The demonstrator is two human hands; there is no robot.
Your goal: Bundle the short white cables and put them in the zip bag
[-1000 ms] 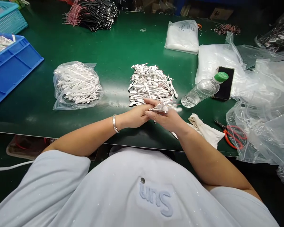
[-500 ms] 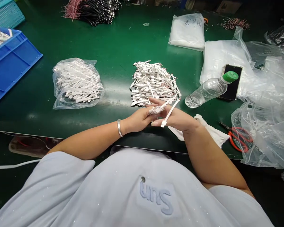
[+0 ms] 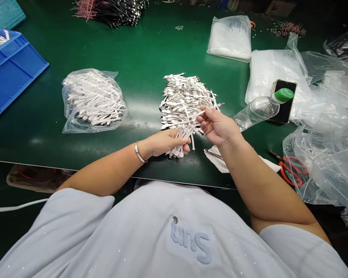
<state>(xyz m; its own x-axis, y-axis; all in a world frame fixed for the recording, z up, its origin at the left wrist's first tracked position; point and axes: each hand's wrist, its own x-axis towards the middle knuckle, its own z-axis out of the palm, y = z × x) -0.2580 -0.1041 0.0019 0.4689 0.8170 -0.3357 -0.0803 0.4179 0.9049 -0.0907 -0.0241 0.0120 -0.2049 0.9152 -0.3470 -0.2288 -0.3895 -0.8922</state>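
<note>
Right hand (image 3: 219, 127) has parted from left hand (image 3: 162, 144), pinching one wire (image 3: 198, 114) whose long axis slants away rightward past its grip; left clasps a bundle (image 3: 186, 131) slanting more steeply, pile (image 3: 185, 94) just beyond.

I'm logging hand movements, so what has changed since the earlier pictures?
The hands have parted. The right hand moved forward and rightward, and now pinches one white cable; the left hand grips the cable bunch. The bagged cables, bottle and scissors stayed put.
</note>
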